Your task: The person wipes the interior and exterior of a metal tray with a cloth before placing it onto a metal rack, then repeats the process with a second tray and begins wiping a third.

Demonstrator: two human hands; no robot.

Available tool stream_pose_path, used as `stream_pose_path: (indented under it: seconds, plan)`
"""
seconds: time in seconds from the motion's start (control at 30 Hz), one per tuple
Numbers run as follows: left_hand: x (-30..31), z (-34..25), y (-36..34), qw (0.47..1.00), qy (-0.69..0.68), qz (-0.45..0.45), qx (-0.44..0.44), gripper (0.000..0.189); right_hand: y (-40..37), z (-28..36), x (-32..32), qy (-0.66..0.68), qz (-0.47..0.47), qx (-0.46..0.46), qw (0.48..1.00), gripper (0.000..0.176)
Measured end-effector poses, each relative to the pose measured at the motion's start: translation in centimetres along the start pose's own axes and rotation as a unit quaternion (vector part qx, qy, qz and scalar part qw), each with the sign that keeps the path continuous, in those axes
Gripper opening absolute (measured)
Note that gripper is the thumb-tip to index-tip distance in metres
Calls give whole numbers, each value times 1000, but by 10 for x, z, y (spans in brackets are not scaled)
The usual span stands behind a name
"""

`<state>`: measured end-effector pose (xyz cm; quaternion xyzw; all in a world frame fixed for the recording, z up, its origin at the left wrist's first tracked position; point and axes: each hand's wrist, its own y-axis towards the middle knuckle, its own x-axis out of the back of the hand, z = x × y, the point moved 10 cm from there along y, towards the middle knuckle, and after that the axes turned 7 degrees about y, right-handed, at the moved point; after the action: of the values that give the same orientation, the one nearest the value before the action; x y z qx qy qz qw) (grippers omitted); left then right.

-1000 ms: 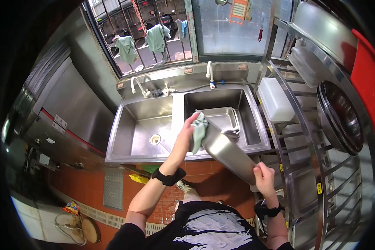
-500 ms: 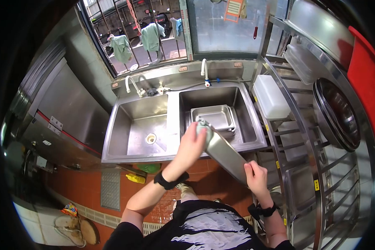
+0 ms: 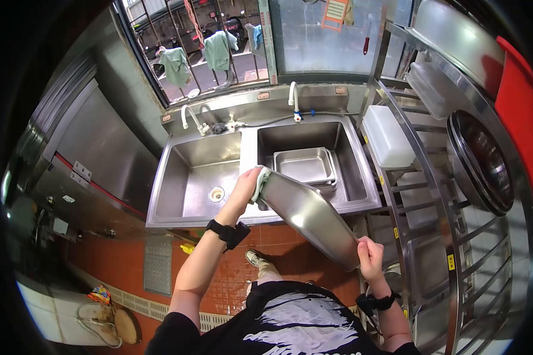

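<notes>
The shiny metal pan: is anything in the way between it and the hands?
Nothing visible is in the way for the right hand: it grips the pan directly. At the left hand, a green cloth is bunched against the pan's other end.

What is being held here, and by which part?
A rectangular stainless-steel pan: the right hand grips its near right end, while the left hand, with a pale green cloth, holds its far left end.
</notes>
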<state>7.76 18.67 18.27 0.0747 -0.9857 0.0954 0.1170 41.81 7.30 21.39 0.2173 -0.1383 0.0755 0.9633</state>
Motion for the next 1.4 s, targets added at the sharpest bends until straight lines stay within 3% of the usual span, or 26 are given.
stream_pose_path:
  seconds: [0.1, 0.17, 0.2, 0.3, 0.37, 0.4, 0.43, 0.47, 0.53, 0.6, 0.7, 0.77, 0.8, 0.83, 0.87, 0.9, 0.97, 1.0, 1.03, 1.1, 1.13, 1.17, 1.23, 1.3, 1.37, 1.4]
  plan:
    - [-5, 16, 1, 1000, -1, -26, 8, 41, 0, -5, -6, -15, 15, -14, 1000, 23]
    - [6, -10, -7, 961, 208, -161, -83, 41, 6, -5, -12, -30, 20, -15, 999, 24]
    - [-3, -48, -30, 952, 214, -162, -150, 40, 9, -3, -17, -39, 19, -11, 999, 24]
    - [-32, -93, -61, 963, 141, -129, -188, 31, 18, -7, -30, -43, 4, -7, 999, 25]
    - [-51, -131, -95, 892, 198, -190, -359, 29, 28, -18, -34, -33, -12, -36, 999, 25]
    - [-59, -134, -100, 893, 196, -189, -358, 29, 33, -21, -35, -33, -15, -58, 998, 29]
    - [-82, -149, -116, 834, 291, -179, -433, 31, 36, -27, -37, -34, -16, -60, 997, 29]
    - [-108, -156, -131, 759, 380, -165, -502, 33, 40, -41, -38, 28, -37, -85, 995, 30]
    - [-142, -135, -134, 749, 386, -93, -530, 38, 51, -50, -41, 89, -63, -110, 988, 32]
    - [-168, -113, -149, 731, 396, -27, -555, 37, 59, -70, -43, 381, -174, -186, 889, 31]
    - [-191, -75, -172, 690, 420, 40, -588, 32, 65, -71, -41, 451, -173, -217, 848, 29]
    - [-183, -77, -159, 697, 434, 9, -572, 32, 64, -72, -39, 433, -169, -208, 860, 30]
    - [-175, -86, -148, 701, 451, -22, -552, 33, 66, -61, -35, 356, -179, -165, 902, 29]
    - [-160, -109, -131, 734, 430, -65, -522, 33, 64, -50, -31, 275, -185, -124, 935, 29]
    - [-143, -136, -118, 765, 391, -101, -501, 33, 63, -57, -35, 224, -127, -100, 961, 29]
    - [-131, -154, -106, 768, 363, -138, -510, 31, 61, -58, -36, 223, -124, -103, 961, 29]
    - [-133, -166, -99, 770, 330, -124, -531, 29, 61, -55, -35, 214, -139, -104, 961, 30]
    - [-136, -162, -103, 772, 328, -124, -530, 29, 66, -53, -35, 281, -158, -115, 940, 32]
    - [-150, -153, -114, 761, 346, -88, -542, 28, 74, -41, -34, 279, -159, -116, 940, 32]
    - [-172, -125, -140, 743, 380, -14, -550, 28, 90, -31, -31, 395, -200, -158, 882, 33]
    - [-179, -105, -154, 719, 393, 1, -574, 30, 101, -49, -35, 464, -110, -145, 867, 37]
    - [-185, -84, -163, 694, 404, 14, -595, 31, 110, -38, -34, 465, -114, -141, 867, 37]
    - [-173, -64, -160, 686, 411, -3, -600, 34, 126, -9, -29, 444, -161, -142, 870, 41]
    - [-167, -45, -154, 677, 420, -22, -604, 36, 137, -8, -37, 477, -142, -143, 855, 44]
    - [-112, -36, -127, 811, 254, -160, -503, 41, 146, -4, -55, 593, -133, -148, 780, 48]
    - [-89, -38, -120, 859, 148, -200, -448, 40, 149, -2, -62, 596, -139, -156, 775, 51]
